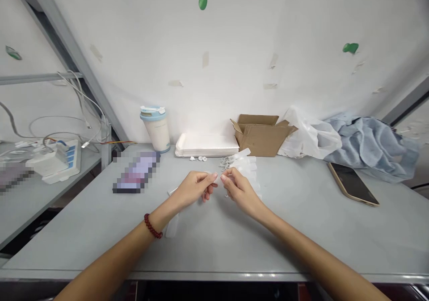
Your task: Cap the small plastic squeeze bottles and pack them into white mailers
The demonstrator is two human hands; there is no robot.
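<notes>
Pale plastic piece [218, 181], a single small one, is sitting at the fingertips between our left hand [194, 187] and our right hand [239, 194], over the middle of the grey table [301, 247]. We are counting one pile of translucent strips [247, 169] beyond our right hand, overlapping too much for a number, and one loose strip [172, 226] lying near our left wrist. At least three small white caps [200, 158] are lying before one stack of white packets [208, 144]. Behind, one lidded cup [157, 131], one open cardboard box [261, 138] and one white plastic bag [306, 133] are standing along the wall [234, 33]. Our left forearm is slanting in from the lower left, wearing one red bead bracelet [153, 226]; its thumb and forefinger are pinching the piece, almost no gap showing, other fingers curled below. Our right forearm is mirroring it, thumb and forefinger nearly meeting; whether they are gripping the piece too, we cannot tell
</notes>
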